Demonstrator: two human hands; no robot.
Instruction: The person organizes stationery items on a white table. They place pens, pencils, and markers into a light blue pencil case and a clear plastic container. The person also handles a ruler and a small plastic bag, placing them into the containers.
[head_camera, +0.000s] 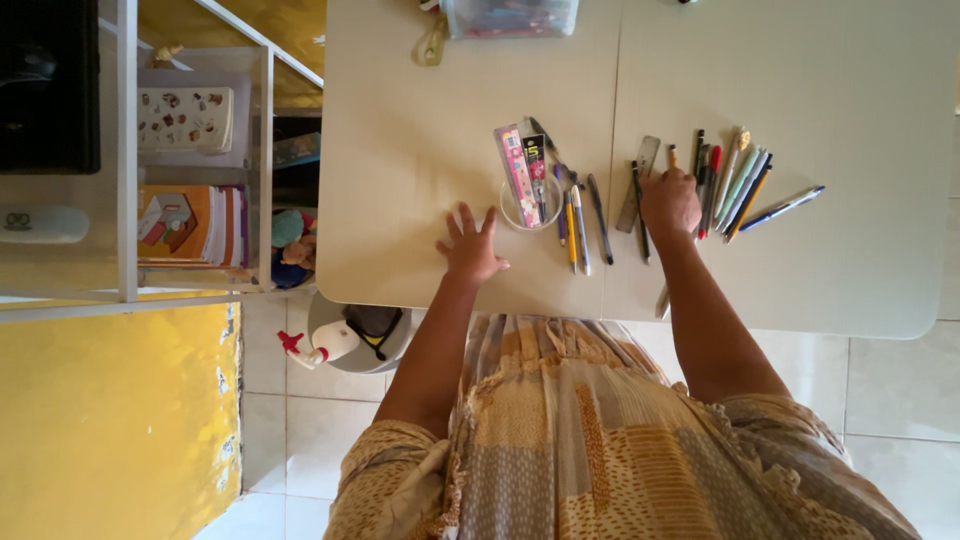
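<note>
We are resting our left hand (470, 248) spread flat on the table (800, 90) near the cup (530, 205); our right hand (670, 203) is curling over the pens (725, 185), grip unclear.

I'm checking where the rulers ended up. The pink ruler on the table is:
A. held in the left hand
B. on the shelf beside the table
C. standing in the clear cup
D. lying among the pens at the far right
C: the pink ruler leans inside the clear cup, while the left hand lies flat on the table beside it.
</note>
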